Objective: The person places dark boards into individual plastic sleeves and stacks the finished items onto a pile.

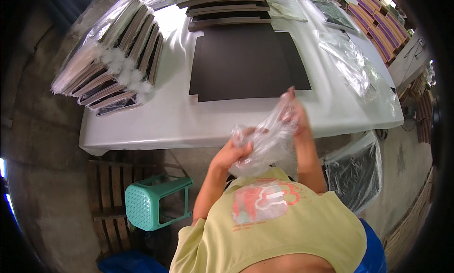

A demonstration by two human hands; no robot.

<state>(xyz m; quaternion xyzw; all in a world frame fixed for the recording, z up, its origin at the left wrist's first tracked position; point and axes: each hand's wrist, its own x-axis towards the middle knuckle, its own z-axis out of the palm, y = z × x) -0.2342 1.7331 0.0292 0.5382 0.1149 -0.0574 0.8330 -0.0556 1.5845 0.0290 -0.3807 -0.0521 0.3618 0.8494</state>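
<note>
A crumpled clear plastic bag [268, 147] hangs between my two hands in front of my chest, just off the near table edge. My left hand [235, 152] is closed on its left side, fingers curled into the film. Higher up and to the right, my right hand [295, 116] grips the upper part of the bag, a little blurred. Beyond them, large flat black sheets [243, 65] lie overlapped on the white-covered table [165, 117], their near edge close to my right hand. Neither hand touches these sheets.
Stacked plastic-wrapped panels [113, 60] stand at the table's left. More dark boards [227, 10] are piled at the back. Loose plastic film [350, 65] covers the right side. Below are a green stool [142, 206], a wooden pallet [111, 178] and a wrapped dark panel [357, 173].
</note>
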